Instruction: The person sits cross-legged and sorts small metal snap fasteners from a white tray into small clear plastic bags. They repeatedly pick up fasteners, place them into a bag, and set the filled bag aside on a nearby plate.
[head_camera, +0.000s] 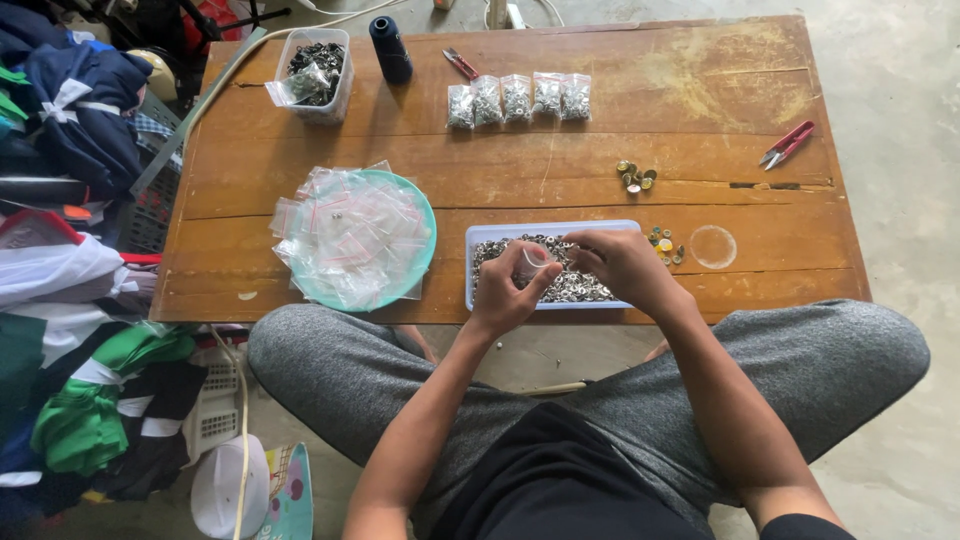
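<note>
Centrally, left hand (508, 290) pinches a small clear bag (533, 262) by its edge, fingers closed on it. Right hand (622, 265) has fingertips together at the bag's mouth; whether they hold a piece cannot be resolved. Bag sits just above a shallow blue tray (483, 238) of small metal fasteners (575, 287), at the near edge of the wooden table (700, 110). Both hands cover the tray's middle.

Left of tray: teal plate (425, 225) heaped with empty clear bags (345, 235). Far side: five filled bags (517, 98) in a row, a clear tub (320, 100) of dark parts, a dark thread cone (390, 48). Right: red snips (787, 143), brass pieces (635, 177) too small to identify. Clothing pile (70, 150) cut off at left.
</note>
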